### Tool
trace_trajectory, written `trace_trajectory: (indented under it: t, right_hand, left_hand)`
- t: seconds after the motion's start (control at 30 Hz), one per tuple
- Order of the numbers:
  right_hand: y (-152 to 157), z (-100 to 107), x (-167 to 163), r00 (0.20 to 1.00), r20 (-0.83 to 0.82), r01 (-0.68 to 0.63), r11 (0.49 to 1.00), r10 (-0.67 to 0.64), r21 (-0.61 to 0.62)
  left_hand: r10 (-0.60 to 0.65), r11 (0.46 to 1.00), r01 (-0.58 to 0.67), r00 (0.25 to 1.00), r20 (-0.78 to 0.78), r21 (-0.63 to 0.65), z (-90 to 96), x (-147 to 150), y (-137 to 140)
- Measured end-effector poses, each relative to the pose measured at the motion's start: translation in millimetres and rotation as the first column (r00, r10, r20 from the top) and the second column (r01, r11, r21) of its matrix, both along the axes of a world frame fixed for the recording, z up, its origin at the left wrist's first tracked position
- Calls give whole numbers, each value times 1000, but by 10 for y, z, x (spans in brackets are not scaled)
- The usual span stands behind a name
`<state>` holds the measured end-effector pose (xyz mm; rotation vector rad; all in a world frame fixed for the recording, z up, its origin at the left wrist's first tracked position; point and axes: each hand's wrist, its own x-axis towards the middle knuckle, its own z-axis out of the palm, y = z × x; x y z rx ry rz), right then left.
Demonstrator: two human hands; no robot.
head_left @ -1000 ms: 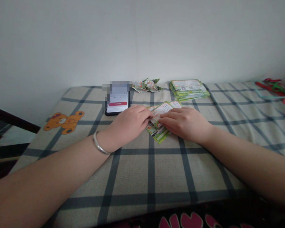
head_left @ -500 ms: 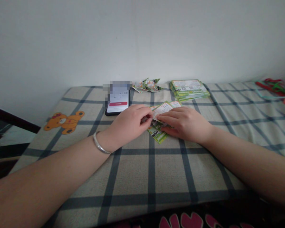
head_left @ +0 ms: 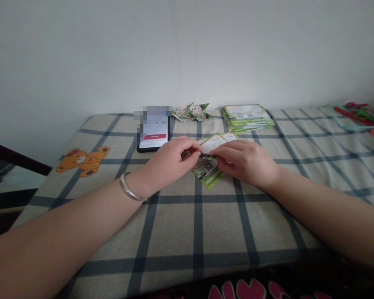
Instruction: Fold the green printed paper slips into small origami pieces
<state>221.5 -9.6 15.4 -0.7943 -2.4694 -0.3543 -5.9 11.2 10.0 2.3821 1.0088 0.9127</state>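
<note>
Between both hands is a small folded piece of printed paper [head_left: 207, 155], seen edge-on as a thin dark strip. My left hand [head_left: 179, 157], with a silver bangle at the wrist, pinches its left end between thumb and fingertips. The other end is gripped by my right hand [head_left: 243, 160], its fingers pressed together. Beneath and behind lie green and white printed leaflets [head_left: 208, 171], one showing a QR code; part of them is hidden by my hands.
Left of centre lies a phone [head_left: 153, 128] with a lit screen. Folded pointed paper pieces [head_left: 191, 112] sit by the wall, beside a stack of green leaflets [head_left: 248, 116]. Red and green items [head_left: 360, 114] lie far right. A checked cloth [head_left: 171, 232] covers the table.
The paper under my fingers has been lifted from lying flatter to edge-on. My right fingers have curled in and now pinch it; the left hand has hardly moved.
</note>
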Motion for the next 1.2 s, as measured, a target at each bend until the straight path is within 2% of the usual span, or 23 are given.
trace_trajectory:
  t: [0.17,0.3,0.47,0.67,0.93,1.07,1.2]
  right_hand:
    - [-12,23,-40,985,-115,115,988,-126,-101]
    - [-38,24,-77,953,-230,139,962,-194,-235]
    - [-65,34,-113,940,-289,77,939,-180,-334]
    - [-76,58,-118,940,-309,-2,902,-146,-431]
    - [-53,45,-86,961,-273,-75,902,-49,-425]
    - [-53,69,-83,960,-280,-107,904,-14,-415]
    - [-65,81,-78,967,-255,-106,925,10,-364]
  left_hand:
    - [-29,999,27,998,54,42,33,24,-34]
    - [-57,998,54,994,98,30,35,35,-78]
    - [44,999,-45,999,13,25,20,35,-109]
    - [45,994,-40,998,-45,106,21,29,-128]
    - [-20,977,43,994,-107,210,26,40,-172]
    - [5,976,6,999,-46,218,21,35,-192]
    - [18,953,3,998,-67,303,34,32,-181]
